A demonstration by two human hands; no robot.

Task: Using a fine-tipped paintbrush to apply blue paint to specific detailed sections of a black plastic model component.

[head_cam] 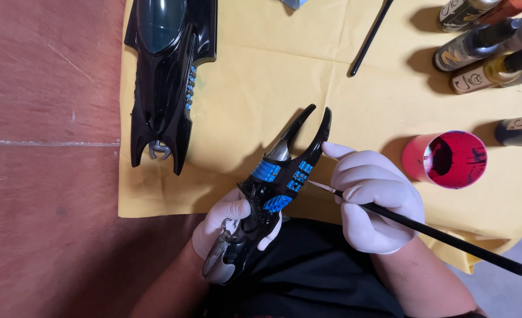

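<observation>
On yellow cloth (261, 76) over reddish table (43, 88) — left hand (222, 221) gripping black model (272, 188), right hand (373, 200) pinching brush (437, 235)

Left hand (225, 227), white-gloved: closed around the rear of a glossy black model car part (272, 188) with bright blue painted ribs, two pointed fins aimed away from the person.

Right hand (373, 203), white-gloved: pinches a thin black-handled paintbrush (437, 235), its tip touching the blue ribs on the part's right side; forefinger rests against the right fin.

Yellow cloth (261, 65): spread over a reddish-brown worktop (43, 118), carrying everything below.

Second black model car body (166, 76): upper left, blue ribs along one flank, lying flat.

Pink cup (446, 159): on its side, right of the hands, dark red inside.

Paint bottles (484, 53): clustered at upper right, lying tilted.

Spare black brush (370, 38): top centre, apart from the bottles.
</observation>
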